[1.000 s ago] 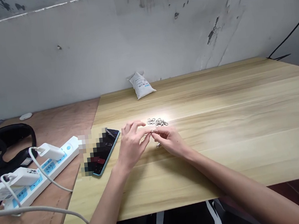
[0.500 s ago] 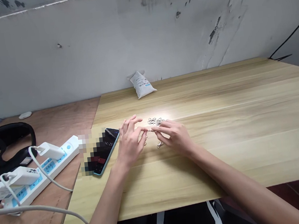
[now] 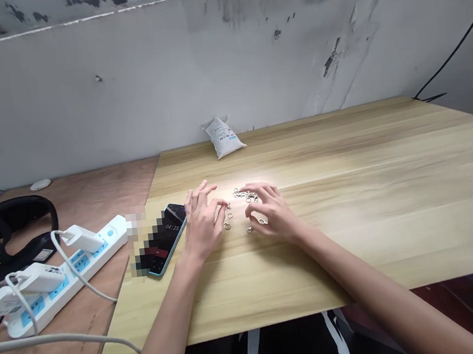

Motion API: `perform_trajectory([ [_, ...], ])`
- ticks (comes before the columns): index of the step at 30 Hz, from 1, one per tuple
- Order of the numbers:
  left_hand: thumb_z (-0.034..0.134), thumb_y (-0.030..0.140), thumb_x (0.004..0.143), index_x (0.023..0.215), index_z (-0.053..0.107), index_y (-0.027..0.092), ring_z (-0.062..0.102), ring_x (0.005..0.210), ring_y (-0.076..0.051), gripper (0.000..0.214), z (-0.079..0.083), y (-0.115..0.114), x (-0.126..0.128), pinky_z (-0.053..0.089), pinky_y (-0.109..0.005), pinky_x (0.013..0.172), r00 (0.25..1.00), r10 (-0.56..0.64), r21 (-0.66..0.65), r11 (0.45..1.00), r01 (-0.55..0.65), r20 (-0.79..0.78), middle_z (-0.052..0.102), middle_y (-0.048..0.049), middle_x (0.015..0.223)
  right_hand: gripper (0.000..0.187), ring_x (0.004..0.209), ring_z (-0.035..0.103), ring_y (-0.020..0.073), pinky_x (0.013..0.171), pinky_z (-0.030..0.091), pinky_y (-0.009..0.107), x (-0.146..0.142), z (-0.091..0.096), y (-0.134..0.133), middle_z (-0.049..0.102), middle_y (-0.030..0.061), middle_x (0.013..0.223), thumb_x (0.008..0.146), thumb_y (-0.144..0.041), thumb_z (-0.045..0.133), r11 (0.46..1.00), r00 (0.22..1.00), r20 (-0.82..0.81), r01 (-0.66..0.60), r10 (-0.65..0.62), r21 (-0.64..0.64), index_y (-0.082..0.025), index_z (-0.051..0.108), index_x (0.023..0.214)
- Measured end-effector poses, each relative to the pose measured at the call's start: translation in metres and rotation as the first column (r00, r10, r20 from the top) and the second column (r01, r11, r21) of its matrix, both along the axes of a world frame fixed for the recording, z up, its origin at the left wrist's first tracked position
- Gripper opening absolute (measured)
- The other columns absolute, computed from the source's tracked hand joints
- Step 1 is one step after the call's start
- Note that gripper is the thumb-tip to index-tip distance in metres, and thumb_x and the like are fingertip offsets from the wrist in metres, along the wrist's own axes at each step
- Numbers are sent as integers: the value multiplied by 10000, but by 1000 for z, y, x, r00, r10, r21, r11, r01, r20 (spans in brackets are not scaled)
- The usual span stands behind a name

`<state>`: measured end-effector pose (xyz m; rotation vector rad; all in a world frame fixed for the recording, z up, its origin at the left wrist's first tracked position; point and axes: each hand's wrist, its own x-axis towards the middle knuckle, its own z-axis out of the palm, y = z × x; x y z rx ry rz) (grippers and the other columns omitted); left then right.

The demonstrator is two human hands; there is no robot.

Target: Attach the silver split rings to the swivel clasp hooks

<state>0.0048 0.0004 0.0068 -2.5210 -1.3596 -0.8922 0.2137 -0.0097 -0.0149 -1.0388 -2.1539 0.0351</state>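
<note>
My left hand [image 3: 203, 225] is closed in a pinch, with a small shiny metal piece [image 3: 228, 205] at its thumb and index fingertips; its exact kind is too small to make out. Just below lie a small metal split ring [image 3: 230, 215] and a couple of overlapping rings [image 3: 227, 226]. My right hand [image 3: 272, 214] is open, thumb and fingers apart, over the table. Beyond its fingertips sits a small pile of metal swivel clasps [image 3: 247, 195]. Another clasp end [image 3: 249, 230] shows by the right thumb, and part of a metal piece [image 3: 262, 221] shows beneath the palm.
A phone [image 3: 165, 243] lies left of my left hand. Farther left are a white power strip [image 3: 77, 267] with plugged chargers, cables and a black headset-like strap [image 3: 50, 213]. A small white packet [image 3: 224, 138] rests against the wall at the back of the wooden table [image 3: 370, 202].
My hands were together at a small metal piece; now they are apart. The right hand has opened away from it, while the left keeps its pinch. The view has shifted slightly.
</note>
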Motion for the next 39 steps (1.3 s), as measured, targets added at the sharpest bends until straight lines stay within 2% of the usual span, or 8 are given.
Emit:
perform_trajectory([
  [5,513,205,956,961,648,211,365,1406,-278,135,0,-3,3,285,-548,1152,998,-70,40,997,69,1,548,-97,1349,240,1291,469,290,1029,419,498,-10,-2,6,538,124,1363,912,-362,604,977,974,-227,-37,-12,-212,-250,681,1110],
  [12,517,206,960,969,643,220,375,1408,-256,128,0,-5,8,282,-514,1166,992,-127,92,988,128,-7,560,-85,1352,136,1328,460,261,1072,408,488,-9,-8,11,566,89,1358,896,-343,646,941,943,-330,-153,47,-303,-261,734,960],
  [17,525,203,953,979,651,231,379,1408,-262,132,-2,-5,8,282,-523,1166,990,-144,101,984,144,-11,562,-80,1356,135,1349,439,269,1055,415,488,-7,-10,12,582,81,1367,897,-331,645,965,969,-235,-126,70,-232,-268,739,970],
  [21,530,195,944,958,656,218,389,1400,-283,129,-5,-2,4,267,-580,1162,996,-83,78,993,84,-19,565,-94,1349,123,1310,481,276,1081,348,539,-2,-9,14,658,44,1273,904,-314,632,998,994,-90,52,-55,-40,-278,743,865],
  [24,530,194,941,949,656,206,389,1396,-299,126,-7,0,1,280,-603,1149,999,-42,72,997,43,-19,566,-108,1341,159,1268,524,254,1118,290,546,2,-8,13,690,27,1213,931,-294,589,979,986,-21,165,-163,116,-293,741,883],
  [28,528,209,948,947,656,206,393,1396,-291,128,-7,0,1,282,-588,1156,998,-45,94,994,48,-34,568,-102,1342,181,1388,412,268,1170,211,555,-1,-6,10,616,64,1342,937,-284,558,964,979,117,136,-166,229,-266,737,928],
  [33,533,201,944,959,674,216,419,1383,-285,142,-6,-3,6,272,-582,1165,997,-73,101,992,75,-24,586,-97,1331,342,1495,164,303,1205,80,597,-11,-2,5,368,88,1554,917,-410,557,985,979,186,53,-83,164,-231,672,1185],
  [39,541,187,939,969,681,230,437,1378,-272,149,-7,-2,7,273,-560,1176,991,-124,112,985,129,-53,599,-85,1325,391,1504,110,295,1211,97,589,-14,-3,6,310,77,1582,955,-463,495,999,983,180,44,-46,15,-232,636,1238],
])
